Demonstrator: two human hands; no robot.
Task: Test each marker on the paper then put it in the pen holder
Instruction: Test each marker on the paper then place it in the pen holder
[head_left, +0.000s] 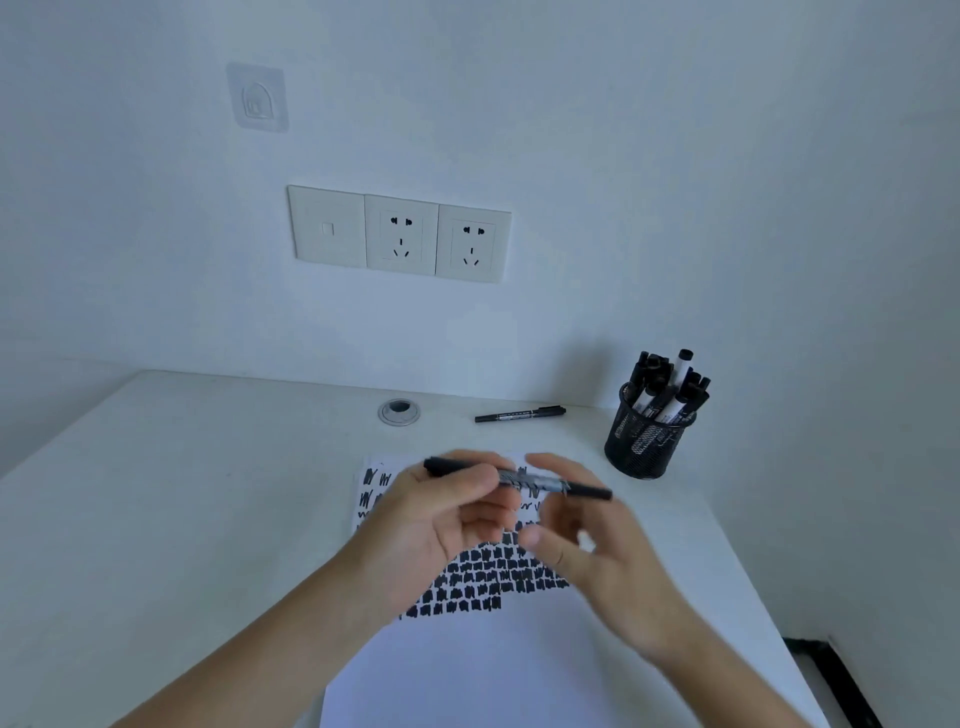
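A black marker lies level in the air above the white paper. My left hand pinches it near its left end with curled fingers. My right hand is blurred beside its right part, fingers spread near the barrel; whether it grips the marker is unclear. The paper carries rows of black test scribbles. A second black marker lies on the desk behind the paper. The black mesh pen holder stands at the right rear, filled with several markers.
The white desk meets a white wall bearing a row of sockets. A round cable grommet sits in the desk behind the paper. The desk's right edge drops to a dark floor.
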